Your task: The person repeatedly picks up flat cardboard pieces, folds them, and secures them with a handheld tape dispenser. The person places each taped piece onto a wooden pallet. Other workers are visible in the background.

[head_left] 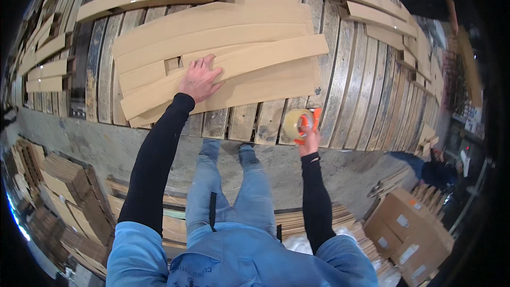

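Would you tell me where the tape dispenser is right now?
The tape dispenser is in the right hand, at the near edge of the wooden pallets, right of the flat cardboard.

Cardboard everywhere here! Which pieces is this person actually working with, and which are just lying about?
In use:
- flat cardboard pieces under the left hand
- tape dispenser, orange-handled, held in the right hand

Lying about:
- folded cardboard strips on the wooden worktable
- cardboard stacks on the floor
- sealed boxes
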The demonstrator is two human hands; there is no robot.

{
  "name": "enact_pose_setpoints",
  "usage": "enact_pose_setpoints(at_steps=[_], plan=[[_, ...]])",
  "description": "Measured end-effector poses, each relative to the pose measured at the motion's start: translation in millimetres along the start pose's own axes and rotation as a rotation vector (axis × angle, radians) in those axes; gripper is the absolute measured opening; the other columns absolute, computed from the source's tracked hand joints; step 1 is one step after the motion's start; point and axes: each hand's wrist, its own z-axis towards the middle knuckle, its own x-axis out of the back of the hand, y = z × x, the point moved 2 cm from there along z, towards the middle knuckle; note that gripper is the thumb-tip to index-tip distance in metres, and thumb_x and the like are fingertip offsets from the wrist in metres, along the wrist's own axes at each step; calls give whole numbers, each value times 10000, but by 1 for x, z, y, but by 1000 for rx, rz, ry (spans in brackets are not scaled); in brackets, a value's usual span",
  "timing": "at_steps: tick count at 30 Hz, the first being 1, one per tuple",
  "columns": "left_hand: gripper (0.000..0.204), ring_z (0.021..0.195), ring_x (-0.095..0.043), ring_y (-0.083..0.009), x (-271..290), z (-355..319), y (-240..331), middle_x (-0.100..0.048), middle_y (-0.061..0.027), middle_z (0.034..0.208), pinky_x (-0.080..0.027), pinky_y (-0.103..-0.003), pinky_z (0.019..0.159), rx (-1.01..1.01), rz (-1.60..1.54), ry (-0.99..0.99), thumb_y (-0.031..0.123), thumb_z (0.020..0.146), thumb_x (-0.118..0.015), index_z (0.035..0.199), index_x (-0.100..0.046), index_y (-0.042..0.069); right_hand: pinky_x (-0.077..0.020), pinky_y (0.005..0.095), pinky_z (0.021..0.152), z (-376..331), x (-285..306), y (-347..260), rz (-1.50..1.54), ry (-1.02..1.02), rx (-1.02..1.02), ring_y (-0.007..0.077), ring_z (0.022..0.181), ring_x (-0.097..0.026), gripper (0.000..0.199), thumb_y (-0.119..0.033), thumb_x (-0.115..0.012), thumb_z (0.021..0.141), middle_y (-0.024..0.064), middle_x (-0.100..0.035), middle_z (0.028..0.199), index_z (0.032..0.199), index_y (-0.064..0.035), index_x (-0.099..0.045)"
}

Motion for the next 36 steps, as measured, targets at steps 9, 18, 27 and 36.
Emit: enact_pose_setpoints(at_steps=[9,18,27,36], plan=[[450,1190,-528,-308,-8,3,-2,-534,-151,1294,-424,-454,985,8,-55,88,451,804,-758,1090,-634,127,-520,362,928,-139,-224,-119,-595,-570,620,249,974,-658,501,-48,-722,755,115,-660,1160,1249,-19,-646],[472,1123,-558,-286,-6,6,-2,-549,-130,1228,-440,-427,926,47,-52,47,478,774,-768,1056,-648,119,-546,446,933,-101,-350,-107,-1643,-455,930,372,1012,-695,383,-238,-709,738,188,-719,1108,1102,-144,-781],[542,1180,-549,-312,-6,19,-22,-550,-154,1260,-432,-462,975,93,-109,10,524,764,-760,1100,-659,111,-570,508,727,-113,-261,-57,-2055,-499,489,400,851,-718,345,-417,-712,859,217,-726,939,978,-99,-772],[456,1200,-540,-284,-12,-4,5,-535,-132,1328,-435,-427,977,69,-49,119,438,771,-781,1072,-649,121,-522,426,998,-149,-193,-96,-1106,-460,979,368,1141,-664,416,-126,-700,768,201,-677,1257,1169,-17,-715]])
